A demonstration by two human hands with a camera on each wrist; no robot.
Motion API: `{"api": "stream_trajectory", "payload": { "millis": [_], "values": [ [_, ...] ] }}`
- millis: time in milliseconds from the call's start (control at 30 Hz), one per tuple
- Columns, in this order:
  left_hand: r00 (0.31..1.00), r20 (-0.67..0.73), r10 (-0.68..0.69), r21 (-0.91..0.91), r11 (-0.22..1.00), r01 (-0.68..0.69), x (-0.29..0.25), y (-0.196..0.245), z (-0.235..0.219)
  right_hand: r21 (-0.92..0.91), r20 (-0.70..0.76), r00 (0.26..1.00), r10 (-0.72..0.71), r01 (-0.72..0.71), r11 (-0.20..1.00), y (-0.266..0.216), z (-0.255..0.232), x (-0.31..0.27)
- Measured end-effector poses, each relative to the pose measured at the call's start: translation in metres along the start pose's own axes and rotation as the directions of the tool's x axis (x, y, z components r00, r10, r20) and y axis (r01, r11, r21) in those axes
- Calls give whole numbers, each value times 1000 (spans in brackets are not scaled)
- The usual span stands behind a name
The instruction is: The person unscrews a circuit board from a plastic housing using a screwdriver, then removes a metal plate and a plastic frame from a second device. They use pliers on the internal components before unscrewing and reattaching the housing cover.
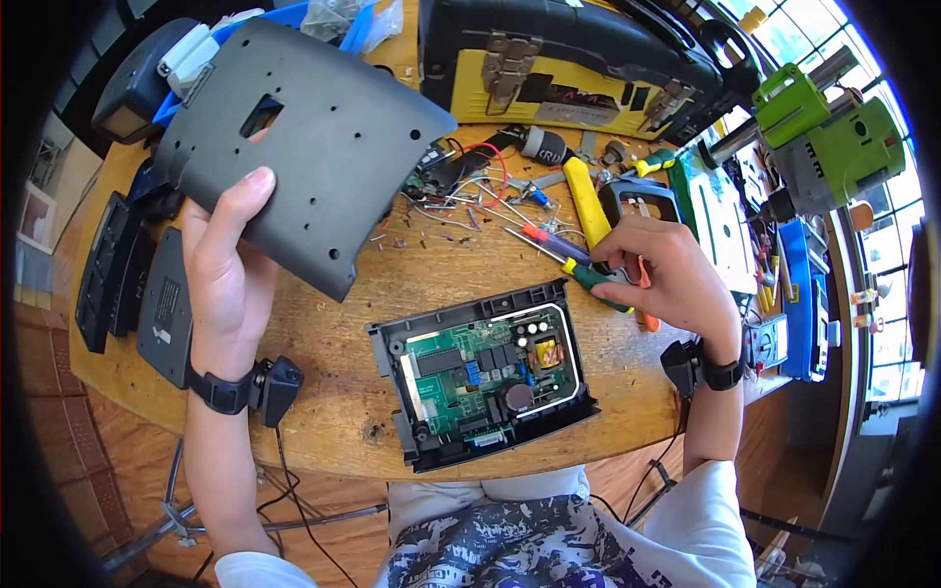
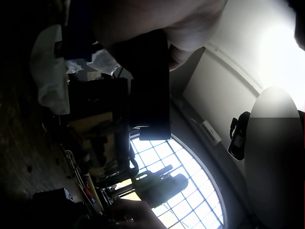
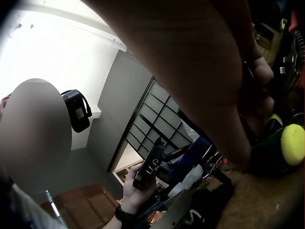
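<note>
The left hand point(image 1: 230, 265) holds up a dark grey plastic cover point(image 1: 343, 157) by its lower edge, thumb on the face beside a rectangular opening. In the left wrist view the cover is mostly dark. The right hand point(image 1: 671, 269) has its thumb and fingers around the green and yellow handle of a screwdriver point(image 1: 586, 273) on the wooden table; that handle point(image 3: 274, 152) also shows in the right wrist view, where the grip is partly hidden. Between the hands lies an open black housing point(image 1: 431, 458) with a green circuit board point(image 1: 453, 397) facing up.
Behind the housing lie loose wires point(image 1: 470, 201), a purple-handled screwdriver point(image 1: 557, 241) and a yellow-handled tool point(image 1: 585, 201). A yellow and black toolbox point(image 1: 578, 83) stands at the back, a green drill point(image 1: 833, 147) at the right. Black plastic parts point(image 1: 110, 265) lie at the left.
</note>
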State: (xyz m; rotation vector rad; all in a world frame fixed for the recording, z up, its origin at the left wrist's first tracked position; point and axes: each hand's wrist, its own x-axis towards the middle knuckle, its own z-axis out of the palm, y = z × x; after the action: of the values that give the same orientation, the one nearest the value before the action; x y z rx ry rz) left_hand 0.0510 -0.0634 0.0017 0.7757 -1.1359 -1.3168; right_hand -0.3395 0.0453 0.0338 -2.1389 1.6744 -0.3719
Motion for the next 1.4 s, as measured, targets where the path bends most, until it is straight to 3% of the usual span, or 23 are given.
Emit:
{"api": "stream_trajectory", "payload": {
  "millis": [200,567,667,733,867,933,1100,1200,1400],
  "values": [
    [999,-27,17,53,998,-15,-4,0,2,-15,8,998,-64,64,998,0,5,-4],
    [1000,-13,5,84,996,-4,-6,-2,4,-25,98,995,-10,12,1000,0,0,-10],
    [1000,-16,16,79,997,-15,-7,-4,5,-53,74,994,-77,81,995,-1,0,-9],
    [1000,15,-4,72,997,3,-8,-4,7,86,-50,997,-60,64,994,-5,0,-6],
    [999,31,9,80,997,-11,-10,-6,10,64,-79,989,-124,129,990,-24,6,17],
    [997,75,-9,89,996,2,-11,-5,9,-4,-92,952,-291,292,957,-28,15,38],
    [994,105,18,73,997,-26,-14,-3,16,-167,-88,898,-432,414,895,-37,41,83],
    [991,127,27,61,997,-35,-14,-5,12,-323,-43,907,-418,383,865,-40,49,94],
    [986,164,22,52,998,-31,-16,-2,18,-378,-65,912,-406,354,856,-37,59,102]
  ]
}}
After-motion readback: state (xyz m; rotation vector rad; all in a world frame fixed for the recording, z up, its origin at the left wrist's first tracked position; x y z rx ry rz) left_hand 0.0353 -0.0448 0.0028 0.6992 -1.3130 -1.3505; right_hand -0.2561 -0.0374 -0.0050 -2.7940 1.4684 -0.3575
